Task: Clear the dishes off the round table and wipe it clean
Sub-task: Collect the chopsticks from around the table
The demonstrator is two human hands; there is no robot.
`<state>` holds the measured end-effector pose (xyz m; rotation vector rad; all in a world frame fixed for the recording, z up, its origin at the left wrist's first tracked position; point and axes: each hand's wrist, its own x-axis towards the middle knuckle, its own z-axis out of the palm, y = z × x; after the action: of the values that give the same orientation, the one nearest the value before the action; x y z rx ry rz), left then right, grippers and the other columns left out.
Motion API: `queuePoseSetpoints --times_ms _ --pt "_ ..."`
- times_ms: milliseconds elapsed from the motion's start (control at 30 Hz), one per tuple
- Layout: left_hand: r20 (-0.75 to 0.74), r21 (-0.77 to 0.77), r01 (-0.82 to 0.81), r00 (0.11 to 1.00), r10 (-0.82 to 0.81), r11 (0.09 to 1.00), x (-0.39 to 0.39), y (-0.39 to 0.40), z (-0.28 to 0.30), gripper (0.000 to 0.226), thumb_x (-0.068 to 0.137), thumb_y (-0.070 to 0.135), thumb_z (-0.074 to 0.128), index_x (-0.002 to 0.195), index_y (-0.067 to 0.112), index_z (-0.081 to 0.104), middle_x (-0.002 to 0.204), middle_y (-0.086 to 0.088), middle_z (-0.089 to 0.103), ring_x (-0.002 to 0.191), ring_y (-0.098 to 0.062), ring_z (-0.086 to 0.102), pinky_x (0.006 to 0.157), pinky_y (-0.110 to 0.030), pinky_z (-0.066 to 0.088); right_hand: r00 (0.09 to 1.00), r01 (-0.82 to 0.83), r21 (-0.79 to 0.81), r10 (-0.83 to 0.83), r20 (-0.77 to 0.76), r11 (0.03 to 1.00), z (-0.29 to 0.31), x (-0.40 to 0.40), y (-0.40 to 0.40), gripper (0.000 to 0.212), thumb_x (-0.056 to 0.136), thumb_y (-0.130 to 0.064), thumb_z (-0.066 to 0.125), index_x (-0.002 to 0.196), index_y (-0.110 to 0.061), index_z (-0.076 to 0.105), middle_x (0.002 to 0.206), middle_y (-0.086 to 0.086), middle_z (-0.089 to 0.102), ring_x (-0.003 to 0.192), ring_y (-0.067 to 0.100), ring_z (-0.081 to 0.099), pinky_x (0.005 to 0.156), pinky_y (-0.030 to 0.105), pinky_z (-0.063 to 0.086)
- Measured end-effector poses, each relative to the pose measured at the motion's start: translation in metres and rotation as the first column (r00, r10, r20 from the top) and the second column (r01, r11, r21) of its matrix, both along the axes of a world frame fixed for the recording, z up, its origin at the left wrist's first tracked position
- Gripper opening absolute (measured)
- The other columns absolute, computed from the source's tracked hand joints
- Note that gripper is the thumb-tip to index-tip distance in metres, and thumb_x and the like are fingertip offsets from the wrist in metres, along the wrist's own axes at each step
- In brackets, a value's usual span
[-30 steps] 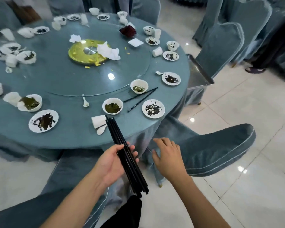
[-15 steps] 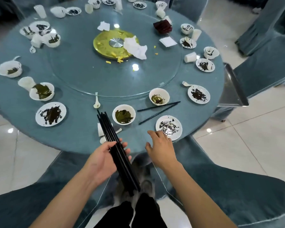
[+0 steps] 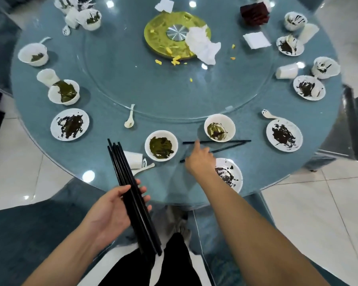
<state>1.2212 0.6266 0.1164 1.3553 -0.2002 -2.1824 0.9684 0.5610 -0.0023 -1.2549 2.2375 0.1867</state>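
Observation:
A round table (image 3: 116,83) with a blue-green cloth carries dirty white bowls and plates around its rim. My left hand (image 3: 112,207) is shut on a bundle of black chopsticks (image 3: 132,195) held over the near edge. My right hand (image 3: 198,159) stretches over the table with fingers apart, its fingertips at a loose pair of black chopsticks (image 3: 225,144). That pair lies between a bowl with green residue (image 3: 219,127) and a smeared plate (image 3: 229,174). Another green-stained bowl (image 3: 161,145) sits left of my right hand.
A glass turntable (image 3: 174,96) covers the table's middle, with a gold hub (image 3: 177,36) and crumpled napkin (image 3: 203,46) on it. A tipped cup (image 3: 134,159), white spoons (image 3: 129,118), a dark red box (image 3: 254,13) and a metal tray (image 3: 351,124) at the right edge are about. Covered chairs stand near.
I have come closer to the table. My right hand has gone forward from the table's near edge to the loose chopsticks. My left hand keeps the bundle.

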Motion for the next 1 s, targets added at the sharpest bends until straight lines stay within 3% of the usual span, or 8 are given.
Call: queuePoseSetpoints --times_ms 67,233,467,633,700,833,1000 --pt "0.018 0.003 -0.016 1.000 0.016 1.000 0.000 0.000 0.001 0.038 0.086 0.019 0.054 0.121 0.008 0.063 0.100 -0.011 0.069 0.099 -0.031 0.064 0.090 -0.049 0.058 0.999 0.046 0.016 -0.046 -0.002 0.999 -0.005 -0.003 -0.010 0.077 0.098 -0.036 0.051 0.159 -0.018 0.008 0.147 0.022 0.033 0.130 0.041 0.045 0.105 0.046 0.040" --pt "0.023 0.015 -0.035 0.999 0.035 0.999 0.005 -0.003 0.001 0.038 0.088 0.018 0.053 0.123 0.007 0.062 0.099 -0.012 0.068 0.097 -0.032 0.063 0.097 -0.052 0.051 0.993 0.084 -0.031 -0.086 -0.075 0.996 -0.007 0.003 -0.015 0.051 0.098 -0.026 0.047 0.143 -0.004 0.036 0.138 0.019 0.040 0.124 0.037 0.049 0.100 0.043 0.044" --pt "-0.012 0.031 0.025 1.000 -0.024 0.999 0.015 -0.017 -0.001 0.038 0.088 0.018 0.054 0.122 0.006 0.063 0.099 -0.013 0.069 0.092 -0.031 0.065 0.098 -0.053 0.050 0.988 -0.003 -0.075 -0.008 -0.152 0.997 -0.010 0.048 0.019 0.042 0.099 -0.026 0.044 0.134 -0.003 0.047 0.133 0.015 0.049 0.121 0.032 0.051 0.100 0.040 0.041" --pt "-0.027 0.008 0.081 0.996 -0.081 0.997 0.030 -0.024 0.002 0.031 0.092 0.017 0.051 0.118 0.006 0.063 0.092 -0.011 0.069 0.087 -0.030 0.065 0.089 -0.050 0.055 0.988 -0.066 -0.122 0.048 -0.147 0.990 -0.015 0.096 0.064 0.035 0.095 -0.024 0.048 0.124 -0.007 0.052 0.124 0.014 0.053 0.114 0.033 0.053 0.098 0.041 0.040" --pt "-0.032 0.015 0.110 0.994 -0.109 0.994 0.036 -0.024 0.001 0.030 0.092 0.017 0.051 0.117 0.007 0.064 0.092 -0.011 0.070 0.087 -0.029 0.065 0.086 -0.049 0.057 0.988 -0.073 -0.164 0.049 -0.147 0.984 -0.019 0.111 0.081 0.031 0.089 -0.025 0.059 0.115 -0.009 0.056 0.114 0.012 0.058 0.105 0.033 0.057 0.090 0.042 0.045" --pt "-0.060 0.043 0.136 0.989 -0.133 0.990 0.046 -0.023 -0.005 0.032 0.088 0.018 0.053 0.117 0.008 0.063 0.091 -0.011 0.070 0.086 -0.030 0.064 0.088 -0.050 0.053 0.980 -0.069 -0.270 0.015 -0.198 0.960 -0.027 0.129 0.106 0.034 0.062 -0.020 0.085 0.086 -0.013 0.062 0.081 0.010 0.059 0.070 0.030 0.059 0.060 0.040 0.050" --pt "-0.077 0.044 0.156 0.985 -0.152 0.987 0.053 -0.022 -0.010 0.035 0.086 0.018 0.055 0.119 0.009 0.063 0.094 -0.011 0.070 0.086 -0.030 0.065 0.089 -0.051 0.053 0.971 0.047 -0.254 -0.103 -0.213 0.966 -0.032 0.111 0.103 0.019 0.073 -0.011 0.078 0.083 -0.012 0.061 0.082 0.012 0.060 0.072 0.033 0.060 0.061 0.041 0.048"
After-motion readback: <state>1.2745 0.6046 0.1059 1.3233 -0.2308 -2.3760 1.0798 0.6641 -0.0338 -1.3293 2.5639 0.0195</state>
